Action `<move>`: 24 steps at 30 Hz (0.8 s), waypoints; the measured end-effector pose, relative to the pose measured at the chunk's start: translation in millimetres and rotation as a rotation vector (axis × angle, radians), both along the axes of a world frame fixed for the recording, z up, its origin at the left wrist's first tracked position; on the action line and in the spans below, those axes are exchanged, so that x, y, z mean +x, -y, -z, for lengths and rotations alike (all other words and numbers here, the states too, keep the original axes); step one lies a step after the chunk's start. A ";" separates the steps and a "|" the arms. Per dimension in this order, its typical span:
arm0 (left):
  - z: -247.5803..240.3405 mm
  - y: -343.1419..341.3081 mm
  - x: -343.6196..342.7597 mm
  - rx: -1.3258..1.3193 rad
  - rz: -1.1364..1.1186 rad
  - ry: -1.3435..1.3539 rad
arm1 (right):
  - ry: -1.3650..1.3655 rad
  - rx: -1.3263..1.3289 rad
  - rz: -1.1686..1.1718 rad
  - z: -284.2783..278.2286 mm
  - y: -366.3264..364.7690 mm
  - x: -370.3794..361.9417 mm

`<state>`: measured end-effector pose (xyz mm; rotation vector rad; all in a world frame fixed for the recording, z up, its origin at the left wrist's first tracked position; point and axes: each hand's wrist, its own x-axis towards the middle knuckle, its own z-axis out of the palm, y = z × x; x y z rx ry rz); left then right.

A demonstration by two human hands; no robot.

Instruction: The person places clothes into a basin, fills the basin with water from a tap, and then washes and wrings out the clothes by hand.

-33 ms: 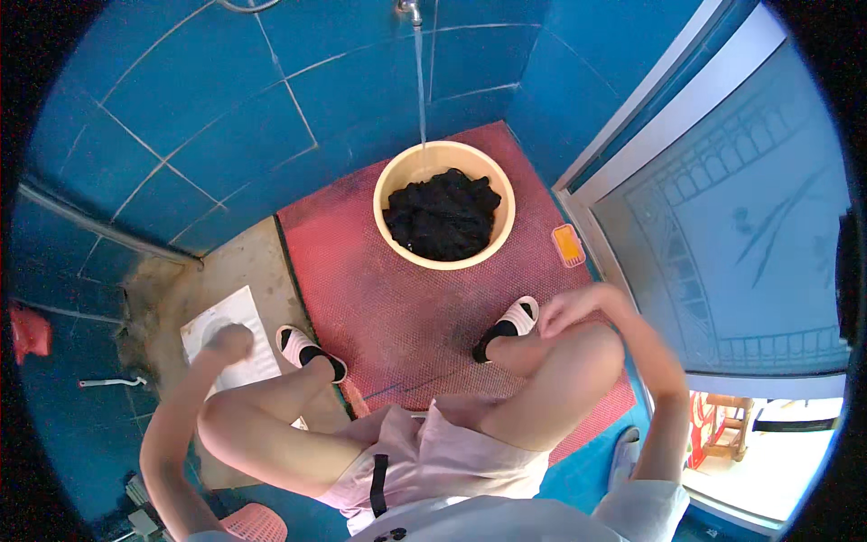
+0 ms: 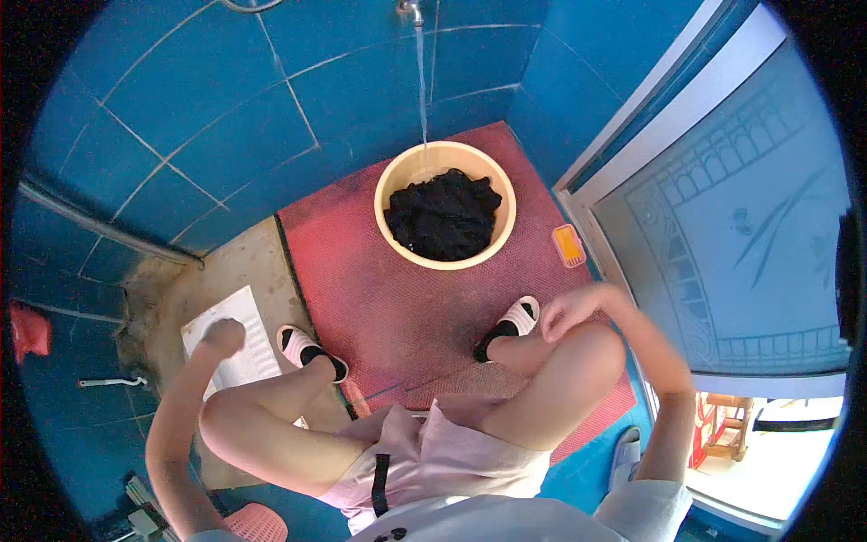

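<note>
A round cream basin (image 2: pixel 508 217) stands on the red mat, with a heap of wet-looking black cloth (image 2: pixel 442 215) inside. Water runs into its far side from a wall tap (image 2: pixel 410 11). Both my hands are away from the basin. My left hand (image 2: pixel 226 337) hangs past my left knee, above a white ribbed floor pan (image 2: pixel 253 361); its fingers are hidden behind the back of the hand. Over my right knee droops my right hand (image 2: pixel 573 310), wrist bent, fingers loose and slightly apart, holding nothing.
Under my feet lies a red textured mat (image 2: pixel 361 298). An orange bar in a pink dish (image 2: pixel 569 246) sits by the sliding door (image 2: pixel 722 226) at right. A white-handled hook or brush (image 2: pixel 113 383) is at far left; a pink perforated basket (image 2: pixel 256 523) stands at lower left.
My left hand has shifted slightly left and away from me. My right hand has moved a little to the right. The basin and cloth stay put while the water keeps running.
</note>
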<state>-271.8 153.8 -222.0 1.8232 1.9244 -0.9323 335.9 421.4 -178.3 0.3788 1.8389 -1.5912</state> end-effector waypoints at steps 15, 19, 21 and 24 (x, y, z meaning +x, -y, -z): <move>21.4 -38.4 33.4 -0.294 0.012 0.001 | 0.227 0.760 -0.350 -42.2 75.1 -48.7; 22.3 -32.7 34.2 -0.322 0.031 0.006 | 0.271 0.770 -0.383 -38.0 76.0 -50.0; 16.2 -40.4 37.1 -0.324 0.006 0.068 | 0.133 0.806 -0.308 -35.7 74.5 -39.2; 13.8 -37.0 18.5 -0.294 -0.125 0.169 | 0.162 0.842 -0.283 -38.5 74.9 -46.0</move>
